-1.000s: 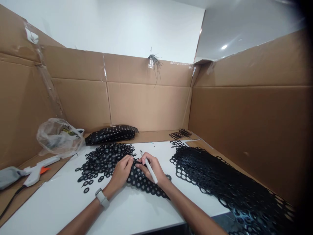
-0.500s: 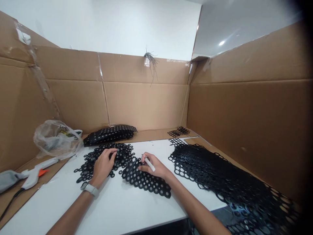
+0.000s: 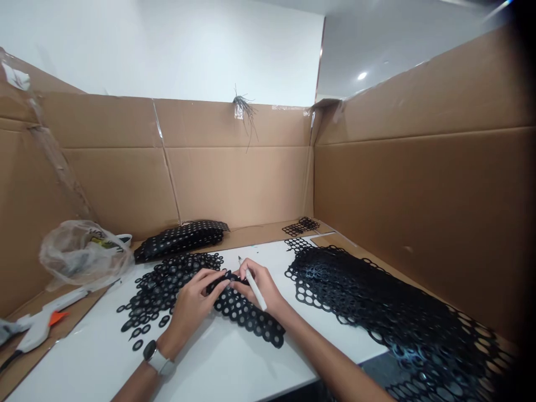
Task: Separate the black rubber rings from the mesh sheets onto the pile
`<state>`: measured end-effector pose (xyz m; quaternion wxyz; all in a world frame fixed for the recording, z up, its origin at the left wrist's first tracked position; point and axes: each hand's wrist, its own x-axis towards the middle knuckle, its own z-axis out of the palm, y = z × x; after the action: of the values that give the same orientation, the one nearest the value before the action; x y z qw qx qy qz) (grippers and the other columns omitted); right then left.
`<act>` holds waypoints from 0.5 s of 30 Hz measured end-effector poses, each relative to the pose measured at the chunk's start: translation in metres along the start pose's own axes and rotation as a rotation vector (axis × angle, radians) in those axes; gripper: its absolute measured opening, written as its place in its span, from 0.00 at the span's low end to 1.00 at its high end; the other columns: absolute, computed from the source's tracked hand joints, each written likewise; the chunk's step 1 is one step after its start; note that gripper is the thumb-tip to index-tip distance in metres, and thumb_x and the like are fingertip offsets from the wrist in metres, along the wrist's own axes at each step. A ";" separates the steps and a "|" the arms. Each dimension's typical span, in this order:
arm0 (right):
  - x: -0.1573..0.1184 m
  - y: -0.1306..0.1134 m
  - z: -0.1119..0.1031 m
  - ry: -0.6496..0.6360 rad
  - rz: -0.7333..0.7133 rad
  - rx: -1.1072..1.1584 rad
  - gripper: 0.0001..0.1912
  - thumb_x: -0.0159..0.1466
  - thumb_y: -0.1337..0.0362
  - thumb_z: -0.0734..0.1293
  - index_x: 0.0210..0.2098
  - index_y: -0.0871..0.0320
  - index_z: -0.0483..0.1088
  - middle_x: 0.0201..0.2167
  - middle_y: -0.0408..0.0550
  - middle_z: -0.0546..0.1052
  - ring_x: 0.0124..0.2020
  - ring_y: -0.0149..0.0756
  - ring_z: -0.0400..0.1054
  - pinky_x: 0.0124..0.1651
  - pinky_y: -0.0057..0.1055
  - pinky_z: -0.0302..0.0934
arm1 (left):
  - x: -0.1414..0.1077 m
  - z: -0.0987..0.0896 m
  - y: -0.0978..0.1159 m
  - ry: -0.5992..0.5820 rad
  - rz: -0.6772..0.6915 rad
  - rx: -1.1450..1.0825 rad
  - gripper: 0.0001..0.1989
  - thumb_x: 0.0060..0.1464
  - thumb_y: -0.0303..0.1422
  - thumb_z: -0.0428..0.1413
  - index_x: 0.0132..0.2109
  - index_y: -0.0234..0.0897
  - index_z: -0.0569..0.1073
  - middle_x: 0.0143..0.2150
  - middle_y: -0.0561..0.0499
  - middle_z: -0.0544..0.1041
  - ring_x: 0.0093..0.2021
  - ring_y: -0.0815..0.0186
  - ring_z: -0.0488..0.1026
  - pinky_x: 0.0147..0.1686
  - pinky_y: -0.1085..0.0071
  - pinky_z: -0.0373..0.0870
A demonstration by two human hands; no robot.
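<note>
My right hand (image 3: 263,287) is closed around a slim white pen-like tool (image 3: 256,290) whose narrow dark tip points up and away. Its fingertips meet the far end of a black strip made of joined rings (image 3: 249,315), which lies at a slant on the white board. On the strip's left, my left hand (image 3: 196,301), with a watch on the wrist, pinches that same end between thumb and fingers. Whether a loose ring is also between the fingertips is hidden. Just beyond my left hand spreads a pile of loose black rings (image 3: 161,285).
To the right lies a long heap of black ring-holed sheets (image 3: 368,296). Finished-looking dotted black strips (image 3: 182,237) are stacked at the back. A clear plastic bag (image 3: 84,254) and a white glue gun (image 3: 39,329) sit left. Cardboard walls (image 3: 234,178) enclose the white board (image 3: 213,368).
My left hand has come from the loose rings to the strip's far end and now pinches it beside my right hand. The camera view has shifted slightly.
</note>
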<state>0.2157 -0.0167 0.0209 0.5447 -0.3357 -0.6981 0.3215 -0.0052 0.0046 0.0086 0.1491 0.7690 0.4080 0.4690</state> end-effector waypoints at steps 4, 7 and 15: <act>-0.005 -0.004 0.006 -0.037 -0.051 -0.065 0.13 0.66 0.60 0.72 0.34 0.53 0.63 0.31 0.42 0.73 0.32 0.36 0.65 0.39 0.32 0.61 | 0.000 0.007 -0.009 -0.036 -0.054 -0.107 0.20 0.68 0.52 0.60 0.48 0.43 0.87 0.50 0.46 0.84 0.31 0.66 0.74 0.32 0.68 0.73; -0.006 -0.006 0.011 -0.054 -0.077 -0.102 0.12 0.67 0.61 0.70 0.33 0.53 0.62 0.32 0.41 0.73 0.32 0.35 0.64 0.39 0.31 0.59 | 0.000 0.014 -0.021 -0.043 -0.148 -0.169 0.22 0.71 0.51 0.57 0.46 0.35 0.82 0.40 0.49 0.82 0.26 0.71 0.71 0.26 0.73 0.70; -0.005 -0.003 0.001 -0.082 0.033 -0.094 0.09 0.63 0.65 0.73 0.35 0.54 0.67 0.30 0.38 0.69 0.30 0.33 0.59 0.36 0.29 0.54 | 0.013 -0.017 -0.052 0.219 -0.294 -0.059 0.17 0.73 0.45 0.59 0.53 0.34 0.79 0.47 0.47 0.82 0.43 0.61 0.81 0.45 0.60 0.81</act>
<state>0.2153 -0.0222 0.0206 0.4939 -0.3588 -0.7285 0.3107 -0.0417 0.0439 -0.0068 0.1932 0.6408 0.5158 0.5348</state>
